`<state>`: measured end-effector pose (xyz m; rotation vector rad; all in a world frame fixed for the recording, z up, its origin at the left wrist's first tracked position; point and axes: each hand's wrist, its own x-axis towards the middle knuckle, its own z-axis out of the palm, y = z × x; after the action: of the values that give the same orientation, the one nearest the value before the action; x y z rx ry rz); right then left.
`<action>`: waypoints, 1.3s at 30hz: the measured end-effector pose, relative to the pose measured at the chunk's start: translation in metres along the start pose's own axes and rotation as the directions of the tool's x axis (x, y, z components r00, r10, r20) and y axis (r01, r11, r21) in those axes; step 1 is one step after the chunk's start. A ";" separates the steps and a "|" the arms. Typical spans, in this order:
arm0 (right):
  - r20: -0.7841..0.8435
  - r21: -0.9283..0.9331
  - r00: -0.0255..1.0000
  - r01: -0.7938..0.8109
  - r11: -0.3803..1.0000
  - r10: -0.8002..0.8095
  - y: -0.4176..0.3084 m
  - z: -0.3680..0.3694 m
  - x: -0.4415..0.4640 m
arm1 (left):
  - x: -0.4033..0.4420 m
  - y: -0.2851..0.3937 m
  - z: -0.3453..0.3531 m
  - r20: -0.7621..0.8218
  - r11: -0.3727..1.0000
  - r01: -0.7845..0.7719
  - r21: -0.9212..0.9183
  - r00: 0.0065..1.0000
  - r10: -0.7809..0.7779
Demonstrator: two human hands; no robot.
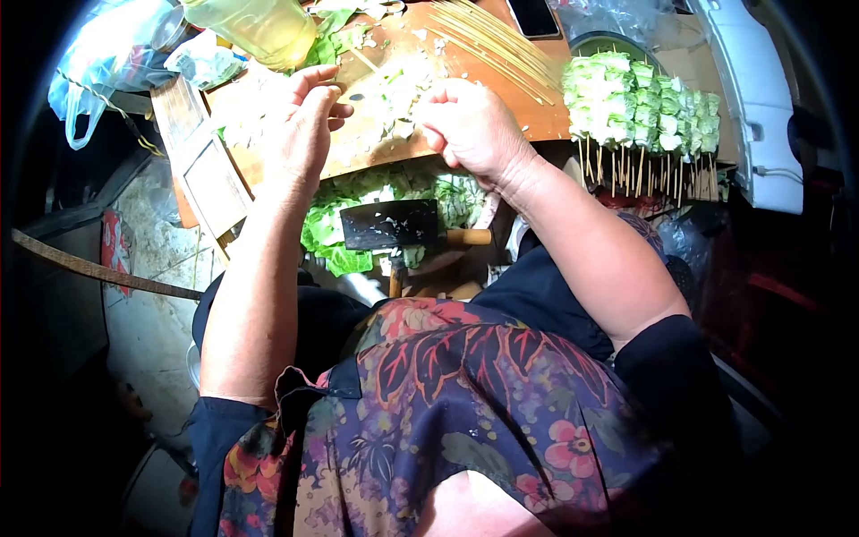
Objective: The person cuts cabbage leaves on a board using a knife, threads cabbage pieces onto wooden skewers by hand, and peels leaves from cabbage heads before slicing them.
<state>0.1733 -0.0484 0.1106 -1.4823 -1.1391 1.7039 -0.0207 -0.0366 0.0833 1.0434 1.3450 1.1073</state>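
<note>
My left hand (309, 121) is over the left part of the wooden board (358, 161), its thumb and fingers apart with nothing visible between them. To its right, my right hand (474, 125) is closed in a pinch above the board; anything in its fingertips is hidden. Chopped pale green cabbage bits (394, 112) lie scattered between the hands. A bundle of thin bamboo skewers (492, 45) rests on the board beyond my right hand. Skewered cabbage pieces (626, 103) stand packed together at the right, sticks pointing toward me.
Below the board, a dark cleaver (389, 224) lies over cabbage leaves (327, 228). A clear container of yellowish liquid (259, 31) stands at the back left, near a plastic bag (112, 63). A phone (535, 16) lies at the back. A white foam piece (761, 107) borders the right.
</note>
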 end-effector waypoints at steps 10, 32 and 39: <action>-0.285 -0.782 0.900 -0.020 0.622 -0.329 0.059 -0.068 0.059 | 0.002 -0.014 -0.002 0.177 0.633 -0.033 0.774 0.970 -0.165; 0.105 -0.930 0.873 0.256 0.264 -0.475 0.072 0.042 0.092 | -0.051 -0.005 0.039 0.673 0.445 -0.513 0.734 0.464 -0.575; 0.389 -0.847 0.857 0.477 0.235 -0.338 0.088 0.027 0.062 | -0.071 -0.013 0.045 0.678 0.452 -0.507 0.734 0.513 -0.526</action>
<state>0.1429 -0.0399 0.0039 -1.3759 -2.6014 0.6598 0.0288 -0.1057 0.0835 2.0163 0.9441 -0.4808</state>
